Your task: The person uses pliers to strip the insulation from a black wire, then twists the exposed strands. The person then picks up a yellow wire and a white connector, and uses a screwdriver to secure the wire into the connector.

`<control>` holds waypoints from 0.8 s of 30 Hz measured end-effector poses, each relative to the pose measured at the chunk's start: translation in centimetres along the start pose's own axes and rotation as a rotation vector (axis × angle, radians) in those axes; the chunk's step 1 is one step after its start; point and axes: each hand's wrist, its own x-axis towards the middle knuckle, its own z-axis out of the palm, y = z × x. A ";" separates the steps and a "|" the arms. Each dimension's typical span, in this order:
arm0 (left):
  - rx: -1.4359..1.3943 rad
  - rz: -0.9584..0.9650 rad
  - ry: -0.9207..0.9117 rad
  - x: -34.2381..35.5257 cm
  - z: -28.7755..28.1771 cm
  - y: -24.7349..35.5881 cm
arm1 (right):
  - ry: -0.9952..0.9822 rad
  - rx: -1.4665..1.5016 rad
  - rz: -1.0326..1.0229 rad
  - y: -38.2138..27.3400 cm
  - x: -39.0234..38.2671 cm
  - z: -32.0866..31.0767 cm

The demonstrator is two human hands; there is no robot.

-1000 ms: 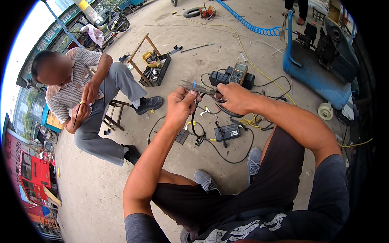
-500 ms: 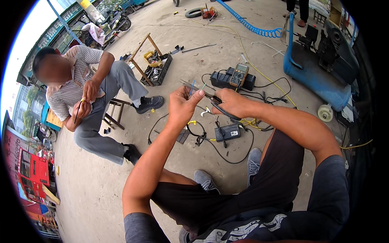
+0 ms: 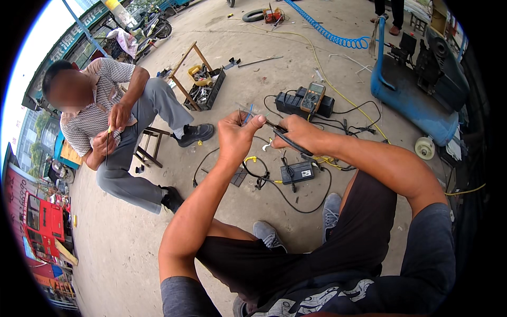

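Observation:
In front of me my left hand is closed, pinching thin wires, one of them blue, with finger and thumb. My right hand is wrapped round a dark-handled, two-handled cutting tool; whether it is pliers or scissors I cannot tell. Its narrow end points at the left thumb, where a fine green strand sticks out. Below the hands a black power adapter lies on the ground among cables. Beyond them an orange-framed multimeter rests against a black battery-like case.
On the left a seated person holds a thin dark cable in both hands. Behind stands a black toolbox with a wooden handle. A blue air tank is at right, a blue coiled hose beyond. A black cable loops near my shoes.
My right hand has tilted slightly, and the tool's handles look closer together. My left hand stays almost in place. The seated person's lower hand and cable have turned a little.

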 end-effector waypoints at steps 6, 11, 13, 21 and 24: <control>0.043 -0.030 0.022 0.0 0.0 0.8 | 0.004 0.005 0.020 -0.7 -0.3 -0.1; 0.066 -0.051 0.038 -0.1 -0.1 1.2 | 0.016 -0.025 0.020 -0.5 -0.1 0.1; 0.074 -0.058 0.049 -0.1 -0.1 1.4 | 0.026 -0.001 0.032 -0.4 -0.1 0.3; 0.077 -0.035 0.102 0.0 0.2 1.5 | 0.091 0.015 0.020 -0.9 -0.6 1.0; 0.068 -0.034 0.113 -0.1 0.3 2.0 | 0.100 0.062 0.023 -0.7 -0.3 1.4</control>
